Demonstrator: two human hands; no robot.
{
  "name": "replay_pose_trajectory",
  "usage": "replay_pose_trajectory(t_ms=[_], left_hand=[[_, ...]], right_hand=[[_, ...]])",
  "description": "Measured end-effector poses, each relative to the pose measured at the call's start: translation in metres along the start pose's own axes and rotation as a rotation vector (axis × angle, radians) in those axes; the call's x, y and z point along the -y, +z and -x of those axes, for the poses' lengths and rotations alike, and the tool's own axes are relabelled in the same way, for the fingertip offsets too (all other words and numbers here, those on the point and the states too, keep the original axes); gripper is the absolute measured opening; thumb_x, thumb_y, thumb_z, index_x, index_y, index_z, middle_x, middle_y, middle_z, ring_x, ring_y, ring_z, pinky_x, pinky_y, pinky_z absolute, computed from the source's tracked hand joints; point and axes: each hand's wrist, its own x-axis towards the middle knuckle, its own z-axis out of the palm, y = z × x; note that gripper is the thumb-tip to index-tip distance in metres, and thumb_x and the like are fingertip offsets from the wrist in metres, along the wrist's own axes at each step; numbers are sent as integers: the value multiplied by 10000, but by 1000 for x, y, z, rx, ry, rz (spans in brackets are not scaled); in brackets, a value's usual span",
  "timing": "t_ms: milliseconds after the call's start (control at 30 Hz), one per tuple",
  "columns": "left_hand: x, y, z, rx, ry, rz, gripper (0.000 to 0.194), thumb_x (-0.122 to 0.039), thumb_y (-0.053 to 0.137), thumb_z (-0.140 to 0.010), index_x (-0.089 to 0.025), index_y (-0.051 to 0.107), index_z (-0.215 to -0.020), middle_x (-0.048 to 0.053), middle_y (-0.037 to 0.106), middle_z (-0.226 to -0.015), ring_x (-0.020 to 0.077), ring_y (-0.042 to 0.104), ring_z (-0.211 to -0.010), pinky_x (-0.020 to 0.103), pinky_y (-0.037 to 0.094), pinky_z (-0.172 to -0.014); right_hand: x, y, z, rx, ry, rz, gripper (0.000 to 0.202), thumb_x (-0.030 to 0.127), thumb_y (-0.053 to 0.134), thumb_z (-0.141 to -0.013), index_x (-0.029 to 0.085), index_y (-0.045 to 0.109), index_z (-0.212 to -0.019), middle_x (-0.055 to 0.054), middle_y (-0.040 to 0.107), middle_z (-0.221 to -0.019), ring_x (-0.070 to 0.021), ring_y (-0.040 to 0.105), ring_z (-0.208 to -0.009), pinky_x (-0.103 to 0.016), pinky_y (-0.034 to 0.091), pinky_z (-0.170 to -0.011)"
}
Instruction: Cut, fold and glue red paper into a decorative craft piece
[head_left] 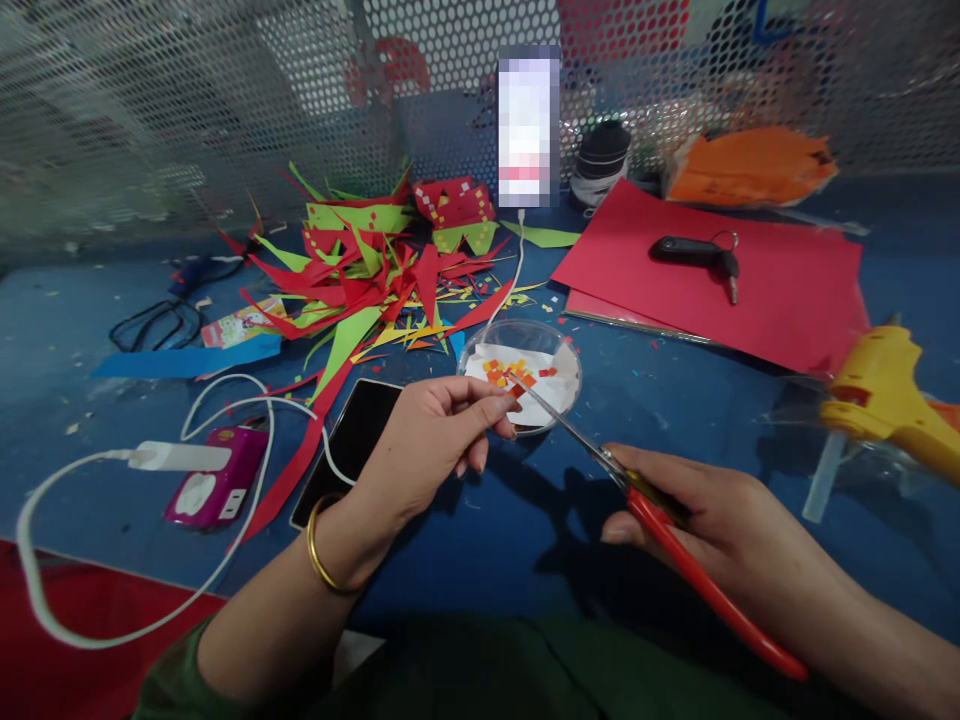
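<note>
My left hand (450, 435), closed in a pinch, holds a small dark-orange piece of paper (517, 392) at its fingertips. Red-handled scissors (664, 540) are in my right hand (712, 510), their blades pointing up and left toward the pinched paper. Both the fingertips and the blade tips are over a round clear plastic dish (577, 385). White paper lines this dish, and small orange, yellow and red paper squares (491, 372) lie on it. How far apart the blades stand is hard to make out.
Red and green paper scraps (360, 270) pile up behind the dish. Red sheets (622, 260) with a key (694, 250) lie right, near a yellow glue gun (885, 390). A phone (529, 130) stands at the back. Left are another phone (360, 430), a purple box (217, 480) and a white cable (30, 560).
</note>
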Motion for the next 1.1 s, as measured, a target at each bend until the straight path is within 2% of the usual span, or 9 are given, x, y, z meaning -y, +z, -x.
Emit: replay_pose_trajectory(t_ms=[267, 433, 567, 767, 833, 967, 1100], left_hand=[[2, -1, 0, 14, -4, 4, 143, -266, 731, -844, -141, 715, -776, -15, 693, -660, 10, 487, -369, 112, 314, -339], [2, -1, 0, 12, 13, -6, 125, -264, 735, -841, -143, 727, -807, -4, 707, -691, 13, 490, -379, 121, 316, -343], [0, 0, 0, -33, 26, -15, 128, -273, 733, -840, -146, 733, -846, 9, 732, -740, 18, 488, -384, 134, 322, -345], [-2, 1, 1, -49, 32, -20, 122, -268, 714, -850, -147, 732, -849, 14, 735, -742, 22, 482, -387, 141, 320, -345], [-1, 0, 1, -41, 36, -13, 124, -267, 714, -851, -144, 728, -850, 11, 730, -738, 19, 482, -388, 137, 318, -345], [1, 0, 1, -10, 48, 7, 119, -254, 690, -860, -138, 721, -858, 3, 719, -720, 17, 479, -382, 131, 312, -344], [1, 0, 2, 13, 42, -4, 108, -229, 668, -860, -135, 721, -869, 5, 715, -716, 19, 478, -380, 136, 307, -341]], right_hand=[[1, 0, -2, 18, 48, -24, 392, 624, 610, -883, 242, 663, -809, 18, 732, -792, -152, 642, -651, -223, 491, -567], [2, -1, -2, 29, 65, -29, 392, 631, 616, -877, 244, 679, -858, 29, 691, -718, -140, 602, -585, -222, 464, -529], [1, -3, 0, -26, 2, 65, 407, 649, 640, -851, 252, 679, -934, 53, 612, -593, -127, 530, -476, -220, 399, -452], [-3, -1, 2, -116, -114, 193, 539, 710, 591, -854, 252, 688, -1121, 56, 585, -542, -124, 474, -384, -232, 363, -411], [-2, 0, 1, -110, -125, 220, 532, 711, 582, -862, 251, 695, -1104, 48, 610, -563, -125, 492, -391, -234, 379, -424], [0, 1, 0, -71, -132, 203, 497, 706, 561, -880, 255, 705, -1030, 4, 714, -718, -161, 643, -532, -238, 444, -482], [-1, 2, -1, -64, -133, 183, 481, 679, 550, -904, 256, 707, -1071, -33, 766, -853, -193, 708, -641, -258, 489, -531]])
